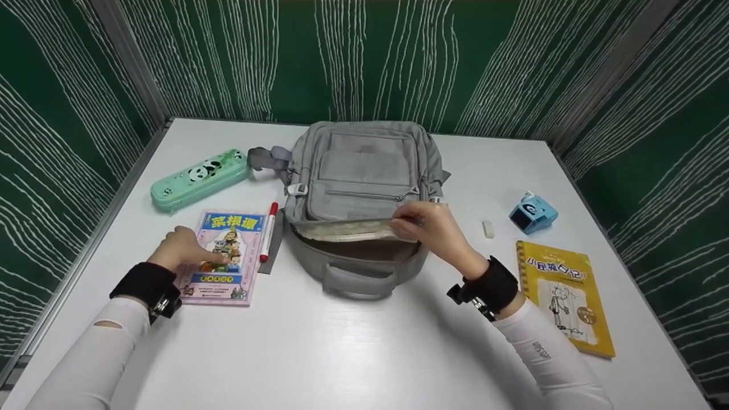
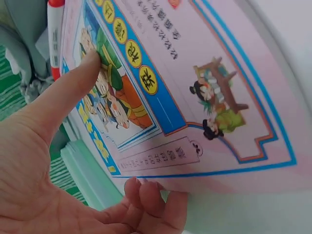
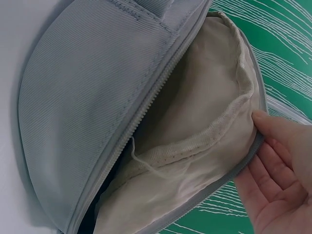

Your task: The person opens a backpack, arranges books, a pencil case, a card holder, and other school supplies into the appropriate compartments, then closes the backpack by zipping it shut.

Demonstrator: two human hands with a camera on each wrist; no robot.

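Observation:
A grey backpack [image 1: 364, 165] lies in the middle of the white table, its top opening toward me. My right hand [image 1: 427, 228] pinches the edge of its unzipped flap [image 3: 195, 170] between thumb and fingers and holds it up. Beige lining shows inside, and the bottom of the compartment is dark. On the left, my left hand [image 1: 185, 250] grips a pink comic book [image 1: 228, 293] by its left edge. The thumb lies across the cover picture [image 2: 114, 92], with the other fingers curled at the book's edge. A red-capped white marker [image 1: 269, 232] is just right of this book.
Behind the pink book is a mint pencil case [image 1: 199, 177] with pandas. To the right are a white eraser [image 1: 488, 229], a small blue box-shaped item [image 1: 533, 213] and a yellow book [image 1: 564, 296], partly under my right forearm. Green, white-streaked panels [image 1: 393, 62] enclose the table.

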